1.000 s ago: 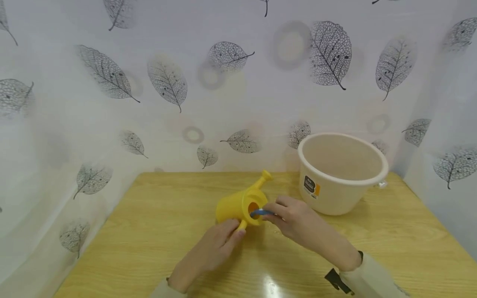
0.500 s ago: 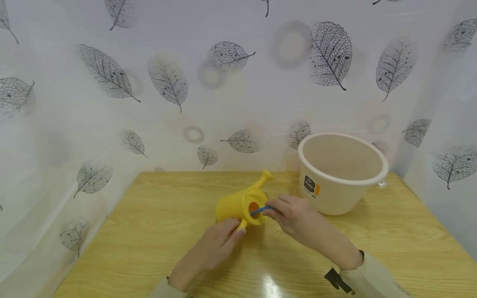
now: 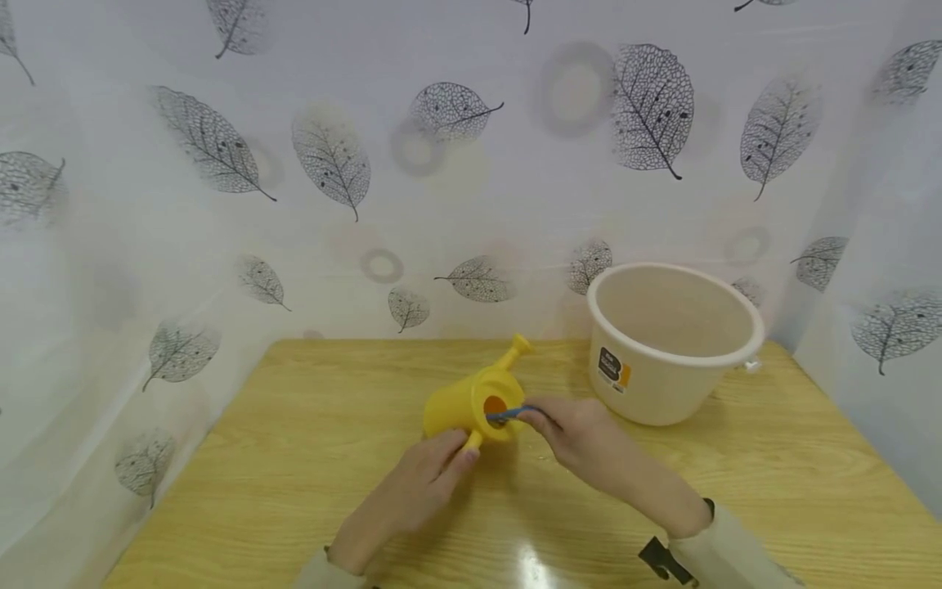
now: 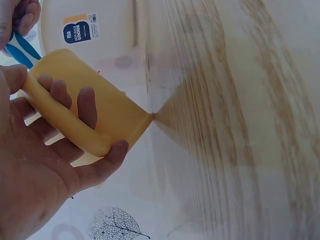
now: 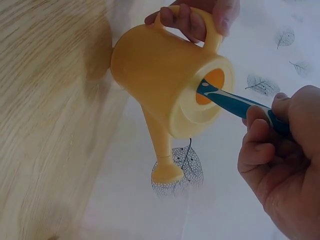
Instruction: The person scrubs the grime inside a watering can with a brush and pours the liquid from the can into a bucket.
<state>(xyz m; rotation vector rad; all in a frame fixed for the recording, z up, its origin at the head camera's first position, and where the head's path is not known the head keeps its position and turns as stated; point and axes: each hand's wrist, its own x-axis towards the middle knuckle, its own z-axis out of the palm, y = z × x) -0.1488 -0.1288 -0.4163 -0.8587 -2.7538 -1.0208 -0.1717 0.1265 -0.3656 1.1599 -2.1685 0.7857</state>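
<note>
A yellow watering can (image 3: 452, 406) is tipped on its side above the wooden table, its round opening facing right and its spout pointing to the back. My left hand (image 3: 415, 483) grips the can's handle (image 4: 65, 117), fingers curled through the loop in the left wrist view. With my right hand (image 5: 287, 155) I pinch the blue-and-white handle of a slim brush (image 5: 232, 103). The brush reaches through the opening into the can, so its far end is mostly hidden inside. In the right wrist view the spout (image 5: 159, 135) hangs below the body.
A large cream bucket (image 3: 651, 384) with a black-and-orange label stands at the back right, beyond my right hand. The wooden table (image 3: 294, 425) ends at a leaf-printed curtain (image 3: 471, 188) behind. A few small wet-looking spots lie on the table near the can.
The brush has shifted in the can's opening, its handle now lying flatter and farther left. The can and my left hand have moved slightly left. The bucket stays put.
</note>
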